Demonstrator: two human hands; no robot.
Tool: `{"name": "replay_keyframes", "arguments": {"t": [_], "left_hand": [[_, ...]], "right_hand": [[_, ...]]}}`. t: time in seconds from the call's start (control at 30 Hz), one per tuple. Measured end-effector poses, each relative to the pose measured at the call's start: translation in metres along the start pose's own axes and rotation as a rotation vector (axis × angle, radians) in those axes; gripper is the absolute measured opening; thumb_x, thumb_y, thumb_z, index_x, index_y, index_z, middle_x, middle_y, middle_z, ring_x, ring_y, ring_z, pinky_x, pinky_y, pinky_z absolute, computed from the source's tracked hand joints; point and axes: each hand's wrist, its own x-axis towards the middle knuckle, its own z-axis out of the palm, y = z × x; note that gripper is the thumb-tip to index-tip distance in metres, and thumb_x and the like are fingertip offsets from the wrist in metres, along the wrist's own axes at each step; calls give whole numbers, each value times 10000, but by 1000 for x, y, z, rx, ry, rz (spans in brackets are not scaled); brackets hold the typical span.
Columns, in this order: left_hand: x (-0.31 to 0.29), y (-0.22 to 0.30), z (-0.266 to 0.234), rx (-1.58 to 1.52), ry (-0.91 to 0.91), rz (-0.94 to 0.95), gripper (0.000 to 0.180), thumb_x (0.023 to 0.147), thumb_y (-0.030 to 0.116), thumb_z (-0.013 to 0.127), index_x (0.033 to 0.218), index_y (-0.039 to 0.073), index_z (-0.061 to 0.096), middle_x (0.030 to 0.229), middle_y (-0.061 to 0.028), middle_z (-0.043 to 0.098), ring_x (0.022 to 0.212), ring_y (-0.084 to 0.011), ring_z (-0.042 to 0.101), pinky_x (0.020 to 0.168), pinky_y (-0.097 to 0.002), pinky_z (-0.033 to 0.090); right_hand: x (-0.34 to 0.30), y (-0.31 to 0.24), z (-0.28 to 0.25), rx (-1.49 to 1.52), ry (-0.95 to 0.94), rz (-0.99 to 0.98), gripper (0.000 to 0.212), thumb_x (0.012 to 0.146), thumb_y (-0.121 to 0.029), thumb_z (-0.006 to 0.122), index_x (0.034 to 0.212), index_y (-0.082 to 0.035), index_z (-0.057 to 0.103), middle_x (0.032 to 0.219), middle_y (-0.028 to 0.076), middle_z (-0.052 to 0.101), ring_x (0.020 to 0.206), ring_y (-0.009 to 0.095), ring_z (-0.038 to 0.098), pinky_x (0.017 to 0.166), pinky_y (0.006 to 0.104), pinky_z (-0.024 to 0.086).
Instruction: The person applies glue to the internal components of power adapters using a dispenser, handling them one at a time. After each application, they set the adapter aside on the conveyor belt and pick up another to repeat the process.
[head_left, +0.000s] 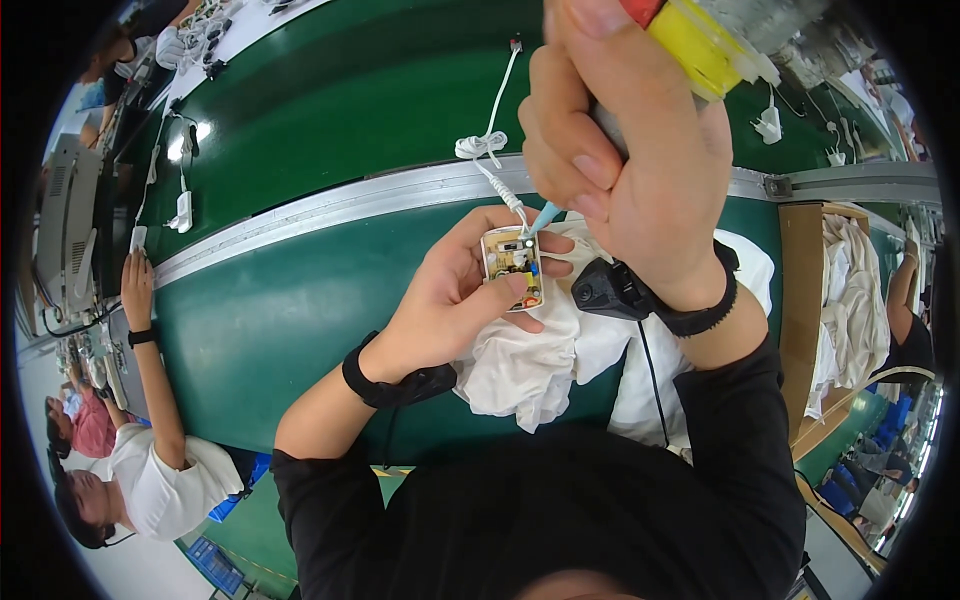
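My left hand (pixel 455 275) holds a small white power adapter housing (pixel 486 262) with its cover off, the thumb on its lower part. Inside it shows a circuit board (pixel 510 260) crowded with small components. A coiled white cable (pixel 505 190) leaves its upper end. High over it, my right hand (pixel 640 150) is closed around a dispenser bottle (pixel 700 45) with yellow and red parts and a cloudy clear body. Its light-blue nozzle (pixel 545 215) points down at the board's upper right corner; I cannot tell whether it touches. The middle of the bottle is hidden by my fingers.
Crumpled white cloth (pixel 530 360) lies under my hands on the green bench (pixel 300 330). A metal rail (pixel 330 212) divides bench from green conveyor (pixel 350 100), where white corded adapters (pixel 182 212) lie. A cardboard box (pixel 803 300) with cloth stands right. A co-worker (pixel 170 480) sits left.
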Motion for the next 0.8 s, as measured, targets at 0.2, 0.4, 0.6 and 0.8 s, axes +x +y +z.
{"name": "replay_keyframes", "arguments": {"t": [0.2,0.4,0.6,0.8], "left_hand": [[0,-2,1,24,61,-1,422,872,-20,431,1282,28,344,1252,-133,494,1120,-206,527,767,-303,554],[3,1,-9,-133,232,10,389,867,-4,429,1253,12,377,1182,-118,517,1051,-185,559,751,-325,569],[2,1,-9,-189,233,50,396,854,-4,419,1248,-1,385,1124,-112,526,1044,-197,560,735,-349,580],[4,4,-11,-210,210,54,415,851,-7,412,1265,0,376,1137,-119,519,1060,-202,548,739,-349,580]], "right_hand": [[-2,-2,-2,-17,16,-16,137,907,-179,542,891,-54,488,551,-49,394,442,10,332,405,176,219],[-10,-1,5,-53,11,6,148,912,-192,528,908,-51,484,543,-46,385,432,14,323,400,179,219],[-12,1,8,-86,-5,29,160,917,-204,515,925,-48,480,535,-44,376,423,18,314,394,183,219],[-11,1,7,-114,-9,40,175,922,-217,502,941,-45,476,527,-41,368,414,21,305,389,186,219]]}}
